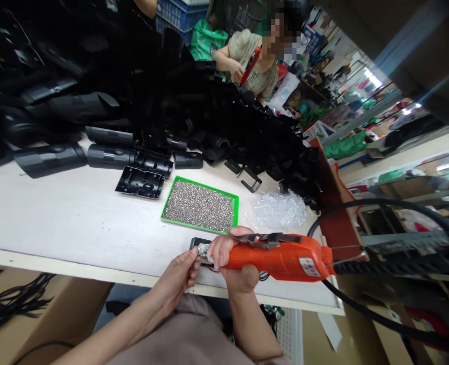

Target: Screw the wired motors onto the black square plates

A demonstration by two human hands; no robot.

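My right hand (239, 271) is wrapped around an orange electric screwdriver (281, 257), which lies almost level and points left. Its metal tip end sits over a small black plastic part (197, 243) near the table's front edge. My left hand (182, 268) is closed in a pinch right at that tip; what the fingertips hold is too small to make out. Thin wires show beneath the screwdriver. Just beyond my hands lies a green tray (236, 213) filled with small metal screws.
Black plastic housings (112, 154) are heaped along the back of the white table (75, 218). A pile of clear plastic pieces (281, 209) lies right of the tray. A black cable (361, 299) loops at the right. Across the heap, a co-worker (254, 61) holds a red tool.
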